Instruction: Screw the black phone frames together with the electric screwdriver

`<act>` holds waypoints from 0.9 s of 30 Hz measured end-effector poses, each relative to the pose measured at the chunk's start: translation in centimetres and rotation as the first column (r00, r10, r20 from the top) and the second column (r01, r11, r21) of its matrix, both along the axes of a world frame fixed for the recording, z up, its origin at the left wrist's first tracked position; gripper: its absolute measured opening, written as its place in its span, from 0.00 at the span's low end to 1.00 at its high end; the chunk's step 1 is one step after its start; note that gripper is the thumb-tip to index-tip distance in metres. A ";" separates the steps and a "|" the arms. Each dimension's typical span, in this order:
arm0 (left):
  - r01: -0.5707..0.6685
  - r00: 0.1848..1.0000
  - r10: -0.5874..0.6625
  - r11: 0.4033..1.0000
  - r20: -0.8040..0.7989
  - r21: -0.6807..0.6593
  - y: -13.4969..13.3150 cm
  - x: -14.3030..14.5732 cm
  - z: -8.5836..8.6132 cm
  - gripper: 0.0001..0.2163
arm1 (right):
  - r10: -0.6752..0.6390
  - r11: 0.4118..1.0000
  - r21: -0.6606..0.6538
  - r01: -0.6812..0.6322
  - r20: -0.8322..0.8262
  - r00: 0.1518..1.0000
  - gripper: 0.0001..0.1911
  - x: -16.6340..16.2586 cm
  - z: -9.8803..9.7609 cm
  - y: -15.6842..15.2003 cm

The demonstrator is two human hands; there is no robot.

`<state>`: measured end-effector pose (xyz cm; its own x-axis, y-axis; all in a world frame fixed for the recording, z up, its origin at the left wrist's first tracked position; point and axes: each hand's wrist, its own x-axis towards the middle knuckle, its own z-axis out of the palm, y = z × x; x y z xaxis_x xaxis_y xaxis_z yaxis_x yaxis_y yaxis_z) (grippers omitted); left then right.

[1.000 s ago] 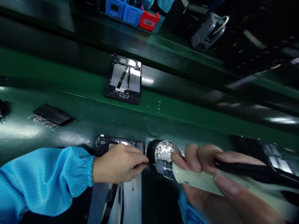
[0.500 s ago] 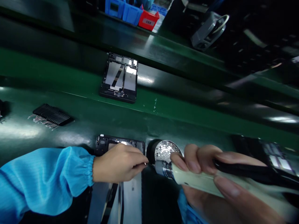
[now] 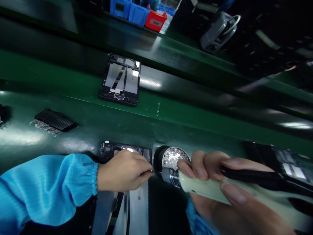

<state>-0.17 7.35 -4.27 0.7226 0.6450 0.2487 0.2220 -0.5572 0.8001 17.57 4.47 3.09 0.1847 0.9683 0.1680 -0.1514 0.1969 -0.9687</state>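
Observation:
My left hand (image 3: 123, 171), in a blue sleeve, rests on an open tablet frame (image 3: 110, 150) at the bench's near edge. Its fingertips are pinched together at the frame's right edge, on something too small to name. My right hand (image 3: 220, 182) is wrapped around a cream electric screwdriver (image 3: 205, 189) with a metal nose. The tip of the screwdriver points left and meets the left fingertips. Just behind the tip stands a round perforated screw dish (image 3: 173, 156).
Another open tablet frame (image 3: 119, 80) lies on the green conveyor belt (image 3: 195, 120) beyond. A black comb-like strip of parts (image 3: 55, 120) lies at the left. Blue bins (image 3: 129, 9) and a red bin (image 3: 156, 20) stand at the far side. A dark device (image 3: 281, 160) lies at right.
The tablet frame on the belt has moved left. My hands and the screwdriver have barely shifted.

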 end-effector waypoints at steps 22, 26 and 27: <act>0.018 0.999 -0.016 0.999 -0.050 0.040 0.2 -0.1 0.3 0.05 | 0.012 1.000 -0.014 -0.013 -0.029 1.000 0.09 -0.2 0.6 -0.1; 0.003 0.971 0.070 0.953 -0.229 0.304 1.2 -0.9 0.8 0.07 | -0.016 1.000 0.018 0.017 -0.047 0.999 0.11 0.0 0.2 0.5; 0.002 0.956 0.107 0.929 -0.273 0.371 1.4 -1.1 0.8 0.08 | -0.032 0.999 0.041 0.033 -0.042 0.999 0.12 0.1 0.0 0.7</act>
